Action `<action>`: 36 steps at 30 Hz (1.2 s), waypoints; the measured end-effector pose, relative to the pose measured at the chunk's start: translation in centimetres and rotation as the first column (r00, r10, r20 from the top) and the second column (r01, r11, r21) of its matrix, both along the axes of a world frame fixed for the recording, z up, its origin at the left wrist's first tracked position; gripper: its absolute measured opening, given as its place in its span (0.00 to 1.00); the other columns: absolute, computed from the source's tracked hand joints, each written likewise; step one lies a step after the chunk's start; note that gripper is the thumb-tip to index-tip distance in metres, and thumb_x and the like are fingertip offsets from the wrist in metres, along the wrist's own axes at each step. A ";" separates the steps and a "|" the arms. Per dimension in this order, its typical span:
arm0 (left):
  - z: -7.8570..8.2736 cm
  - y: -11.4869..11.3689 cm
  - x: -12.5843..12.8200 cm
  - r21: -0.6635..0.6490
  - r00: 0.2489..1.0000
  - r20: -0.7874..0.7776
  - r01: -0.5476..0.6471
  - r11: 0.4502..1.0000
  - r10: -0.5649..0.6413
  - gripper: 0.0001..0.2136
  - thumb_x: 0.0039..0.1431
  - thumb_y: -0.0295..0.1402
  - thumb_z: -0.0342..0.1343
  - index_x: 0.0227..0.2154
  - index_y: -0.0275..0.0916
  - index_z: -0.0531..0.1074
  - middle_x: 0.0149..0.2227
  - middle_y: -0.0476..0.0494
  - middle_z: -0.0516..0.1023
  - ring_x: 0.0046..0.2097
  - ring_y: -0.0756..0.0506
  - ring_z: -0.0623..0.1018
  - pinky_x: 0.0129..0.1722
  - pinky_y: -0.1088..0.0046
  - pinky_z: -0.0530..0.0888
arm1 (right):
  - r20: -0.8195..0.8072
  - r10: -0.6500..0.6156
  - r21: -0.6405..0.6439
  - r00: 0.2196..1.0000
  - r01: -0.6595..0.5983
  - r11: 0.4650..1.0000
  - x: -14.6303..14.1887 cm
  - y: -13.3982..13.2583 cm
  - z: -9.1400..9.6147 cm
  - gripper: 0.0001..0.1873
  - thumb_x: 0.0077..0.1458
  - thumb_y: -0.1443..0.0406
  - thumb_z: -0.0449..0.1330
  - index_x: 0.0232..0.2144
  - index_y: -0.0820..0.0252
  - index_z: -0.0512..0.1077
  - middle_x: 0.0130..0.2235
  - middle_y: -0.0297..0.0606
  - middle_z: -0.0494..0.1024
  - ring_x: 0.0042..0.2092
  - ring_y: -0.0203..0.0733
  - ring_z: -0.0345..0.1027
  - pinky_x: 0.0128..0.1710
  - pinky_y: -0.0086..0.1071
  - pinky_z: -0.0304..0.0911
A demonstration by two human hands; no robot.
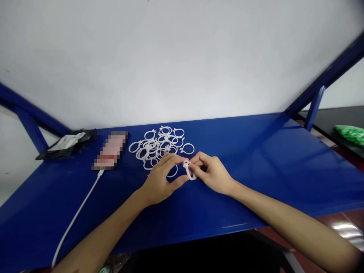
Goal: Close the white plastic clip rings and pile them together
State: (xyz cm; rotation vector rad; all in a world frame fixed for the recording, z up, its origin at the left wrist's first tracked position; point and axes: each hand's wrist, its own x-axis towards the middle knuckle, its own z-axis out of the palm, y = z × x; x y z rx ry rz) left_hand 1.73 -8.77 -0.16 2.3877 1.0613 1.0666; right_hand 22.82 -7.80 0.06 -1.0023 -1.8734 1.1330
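Note:
Between my two hands, a white plastic ring with a small eyelet [191, 176] is held a little above the blue tabletop. My left hand [160, 178] grips its left side, thumb at the bottom and fingers at the top. My right hand [212, 172] pinches it from the right near the eyelet. Just behind my left hand lies a loose pile of similar white rings [153, 146], several of them overlapping. One ring [188, 148] rests at the pile's right edge, and another is partly hidden by my left fingers.
The blue table [256, 151] meets a white wall panel [182, 64]. To the left lie a blurred-out phone [109, 151] with a white cable [79, 208] and a black plastic package [68, 143]. A green bag [351, 134] sits on a dark surface at far right.

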 end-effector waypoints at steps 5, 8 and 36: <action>0.2 0.1 -0.1 -0.021 1.000 0.015 0.001 1.000 -0.001 0.09 0.67 0.37 0.55 0.48 0.44 0.71 0.39 0.48 0.78 0.41 0.47 0.77 0.44 0.67 0.75 | 0.161 -0.114 0.258 0.980 0.070 0.964 0.3 0.1 -0.4 0.05 0.65 0.62 0.55 0.39 0.57 0.70 0.28 0.30 0.77 0.27 0.33 0.71 0.29 0.28 0.64; 0.2 0.2 -0.2 -0.001 1.000 0.024 -0.002 1.000 0.002 0.07 0.67 0.37 0.56 0.46 0.45 0.73 0.38 0.49 0.79 0.41 0.48 0.77 0.44 0.69 0.75 | 0.178 -0.121 0.319 0.977 0.059 0.946 0.5 0.1 -0.3 0.08 0.67 0.62 0.54 0.45 0.56 0.70 0.30 0.31 0.77 0.29 0.34 0.71 0.31 0.28 0.66; -1.0 2.1 -1.7 0.194 0.956 -0.230 -0.138 0.971 0.182 0.05 0.65 0.35 0.58 0.38 0.40 0.74 0.38 0.47 0.79 0.44 0.43 0.73 0.49 0.61 0.71 | 0.654 -0.449 0.541 0.609 0.039 0.840 4.8 4.5 0.1 0.11 0.68 0.65 0.53 0.45 0.56 0.75 0.44 0.40 0.79 0.41 0.43 0.73 0.33 0.31 0.62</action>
